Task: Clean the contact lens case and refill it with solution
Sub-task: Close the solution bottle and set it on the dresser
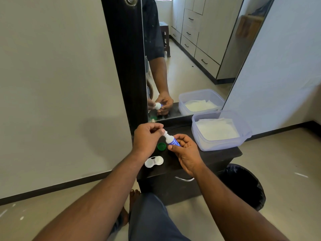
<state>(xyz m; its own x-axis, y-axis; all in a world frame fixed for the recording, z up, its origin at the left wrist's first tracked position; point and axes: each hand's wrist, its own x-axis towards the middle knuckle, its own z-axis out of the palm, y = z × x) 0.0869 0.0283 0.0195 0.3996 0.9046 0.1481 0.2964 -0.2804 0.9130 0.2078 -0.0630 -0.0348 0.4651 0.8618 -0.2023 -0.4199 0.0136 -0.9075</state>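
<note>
Near the middle of the frame, the right hand (pixel 186 153) holds a small solution bottle (pixel 172 140) with a blue label, its fingers (pixel 180 136) wrapped round the body so that the bottle tilts with its white nozzle up and to the left. The left hand (pixel 147 138) meets it there: thumb and fingertips pinch narrow on the tiny cap at the tip of the nozzle. Whether that cap is seated or already loose, I cannot tell.

Both hands hover above the dark counter (pixel 217 156), a low cabinet with a metal drawer handle (pixel 185 179) on its front. Just below the left hand, towards the lower left of the counter top, lies the contact lens case (pixel 154 161), white, both wells uncovered and facing up. A green lid (pixel 161 146) sits beside it, a little further back, partly under the left hand.

At the right end of the counter stands a clear plastic tub (pixel 243 134) with white tissues (pixel 217 129) folded inside. Behind everything, a tall mirror (pixel 191 49) in a black frame repeats the hands, the bottle and the tub. On the floor to the lower right is a bin with a black liner (pixel 246 185), close against the cabinet's side.
</note>
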